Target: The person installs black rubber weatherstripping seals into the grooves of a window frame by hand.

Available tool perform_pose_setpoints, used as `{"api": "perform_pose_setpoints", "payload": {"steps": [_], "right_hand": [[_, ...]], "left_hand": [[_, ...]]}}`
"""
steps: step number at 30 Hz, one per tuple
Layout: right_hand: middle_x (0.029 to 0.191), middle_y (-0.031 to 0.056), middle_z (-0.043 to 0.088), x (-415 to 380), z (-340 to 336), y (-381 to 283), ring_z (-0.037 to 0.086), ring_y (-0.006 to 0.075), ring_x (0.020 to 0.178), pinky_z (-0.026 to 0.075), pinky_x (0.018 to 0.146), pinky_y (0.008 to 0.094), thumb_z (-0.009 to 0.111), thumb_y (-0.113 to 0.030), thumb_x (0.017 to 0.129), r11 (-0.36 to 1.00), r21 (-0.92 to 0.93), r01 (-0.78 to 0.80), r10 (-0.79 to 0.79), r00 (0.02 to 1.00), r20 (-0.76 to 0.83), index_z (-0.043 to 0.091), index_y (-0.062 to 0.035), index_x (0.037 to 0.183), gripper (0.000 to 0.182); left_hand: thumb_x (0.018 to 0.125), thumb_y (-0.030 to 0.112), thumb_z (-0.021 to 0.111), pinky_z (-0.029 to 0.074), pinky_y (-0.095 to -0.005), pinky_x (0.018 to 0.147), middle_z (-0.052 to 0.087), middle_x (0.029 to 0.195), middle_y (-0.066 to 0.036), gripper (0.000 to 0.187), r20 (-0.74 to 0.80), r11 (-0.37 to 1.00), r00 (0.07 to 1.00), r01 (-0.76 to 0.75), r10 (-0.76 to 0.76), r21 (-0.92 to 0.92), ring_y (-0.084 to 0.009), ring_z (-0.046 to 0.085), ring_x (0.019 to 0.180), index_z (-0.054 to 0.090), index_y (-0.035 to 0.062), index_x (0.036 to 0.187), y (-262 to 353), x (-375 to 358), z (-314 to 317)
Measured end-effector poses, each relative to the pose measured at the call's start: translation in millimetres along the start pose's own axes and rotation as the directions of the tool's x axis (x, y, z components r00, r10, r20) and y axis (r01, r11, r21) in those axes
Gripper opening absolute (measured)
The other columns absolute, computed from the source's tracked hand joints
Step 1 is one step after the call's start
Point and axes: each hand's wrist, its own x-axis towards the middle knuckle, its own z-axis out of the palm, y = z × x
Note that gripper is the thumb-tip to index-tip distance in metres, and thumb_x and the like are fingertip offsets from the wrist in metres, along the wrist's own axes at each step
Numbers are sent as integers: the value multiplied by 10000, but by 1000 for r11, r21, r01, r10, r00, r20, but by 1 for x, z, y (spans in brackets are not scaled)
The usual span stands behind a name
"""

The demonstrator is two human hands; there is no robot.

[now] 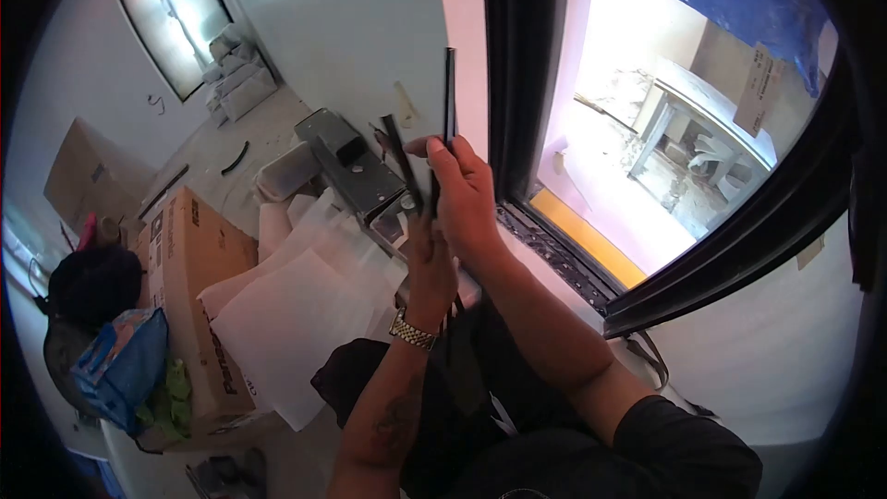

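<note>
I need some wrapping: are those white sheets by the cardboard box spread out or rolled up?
Spread out: the white sheets overlap loosely beside the cardboard box, their broad faces showing.

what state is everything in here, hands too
left hand, closed on black strips
right hand, closed on black strips
black strips, upper ends apart
wristwatch, fastened
white sheets, loose, overlapping
cardboard box, lettering sideways, can't tell if sealed
blue bag, crumpled
curved black piece, lying loose
</note>
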Motion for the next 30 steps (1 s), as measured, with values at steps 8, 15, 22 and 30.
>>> {"api": "perform_pose_setpoints", "payload": {"steps": [8, 15, 22, 30], "right_hand": [[695, -81, 414, 3, -18, 6, 368, 20, 610, 302, 554, 220, 463, -301, 1097, 936, -251, 245, -253, 967, 2, 665, -56, 926, 360], [683, -59, 422, 18, -48, 17, 389, 31, 618, 332, 565, 225, 408, -409, 1113, 929, -182, 322, -287, 938, 195, 642, -26, 945, 480], [838, 16, 541, -18, -45, 53, 510, 119, 805, 437, 750, 303, 474, -224, 1070, 986, -35, 164, -149, 951, 272, 619, -23, 1002, 256], [1011, 147, 607, -57, -61, 49, 558, 238, 957, 459, 869, 370, 482, -256, 1078, 966, -122, 227, -156, 892, 424, 610, 17, 1097, 302]], "left_hand": [[1085, 167, 480, 381, -223, 587, 520, 894, 30, 446, -324, 997, 946, 5, 22, 80, -51, 404, 670, 463, 81, 1522, 53, 31, -53], [1061, 181, 542, 394, -205, 518, 523, 844, 19, 612, -387, 998, 920, -55, 56, 14, -35, 422, 611, 275, 129, 1609, 60, 42, -81], [1027, 174, 632, 305, -185, 452, 604, 807, 71, 418, 34, 951, 955, 298, -296, -88, -1, 370, 527, 551, 65, 1422, 56, 40, -71], [881, 48, 788, 453, -218, 738, 584, 882, 35, 247, 129, 940, 983, 165, -131, -298, -62, 554, 811, 674, 19, 1098, 57, 27, -70]]}}
